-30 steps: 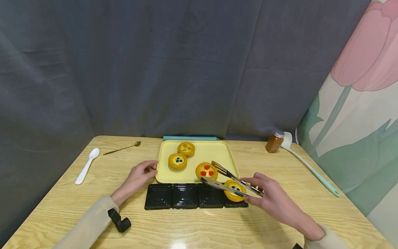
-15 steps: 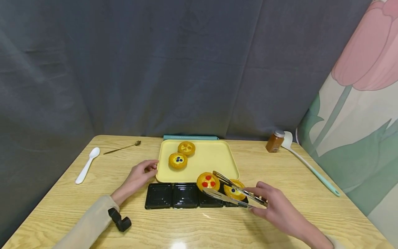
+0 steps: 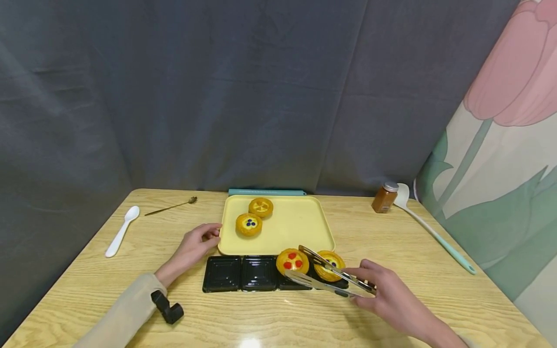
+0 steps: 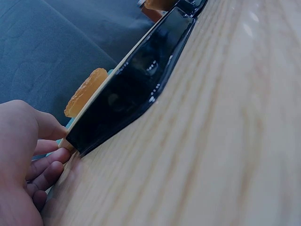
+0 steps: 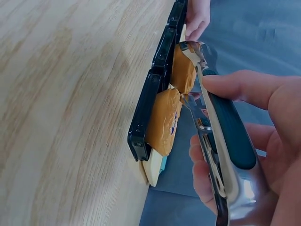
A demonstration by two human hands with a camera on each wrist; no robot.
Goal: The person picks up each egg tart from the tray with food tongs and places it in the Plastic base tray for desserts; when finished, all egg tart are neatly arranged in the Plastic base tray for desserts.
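Note:
My right hand [image 3: 387,292] grips metal tongs [image 3: 319,283], thumb on a dark green grip pad in the right wrist view. The tongs' tips straddle a tart with red heart-shaped toppings [image 3: 292,262], over the third compartment from the left of a black tray [image 3: 222,274]. A blueberry-topped tart [image 3: 321,275] sits in the rightmost compartment, partly behind the tongs. My left hand [image 3: 196,245] pinches the left edge of a yellow tray [image 3: 300,217], near its front corner. On that tray lie another blueberry tart [image 3: 249,225] and a yellow-topped tart [image 3: 261,208].
A white spoon [image 3: 122,232] and a thin metal spoon [image 3: 171,209] lie left. Behind the yellow tray is a teal bar [image 3: 267,193]. At right stand a brown jar [image 3: 385,198] and a long-handled white spatula [image 3: 428,227]. A dark curtain [image 3: 261,96] hangs behind.
The red-topped tart has moved from the yellow tray's front edge toward me, onto the black tray's third compartment, with the tongs. My right hand shifted slightly right and nearer; my left hand stayed.

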